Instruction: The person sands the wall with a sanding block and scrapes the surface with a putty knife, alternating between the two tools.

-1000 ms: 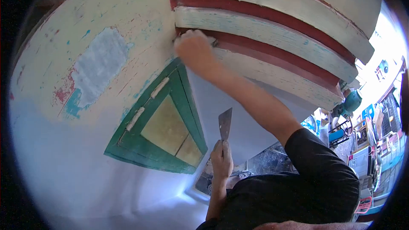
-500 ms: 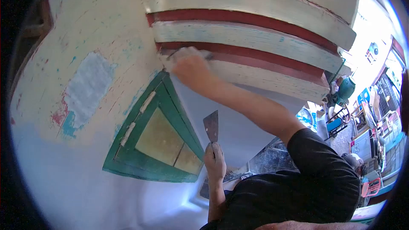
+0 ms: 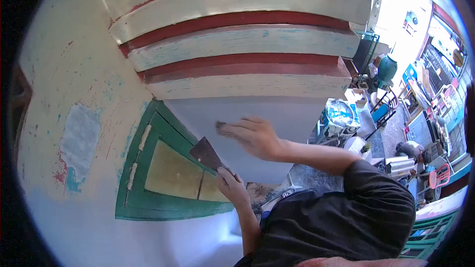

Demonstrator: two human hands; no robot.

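Observation:
A putty knife with a wide dark blade is in my left hand, its blade angled up and to the left before the green-framed panel. My right hand is to the right of the blade, in front of the pale wall; its fingers point left and pinch a small dark piece too unclear to name. The two hands are apart. Above them run cream ledges with red bands between, worn and flecked with blue.
A grey-white patch marks the cream wall at the left. Over on the right are a white and blue box, a teal urn, a pink chair and cluttered furniture. Someone crouches among them.
My right hand has come down from the lowest ledge to near the putty knife. The blade has tilted left as my left hand shifted left. The view has turned right.

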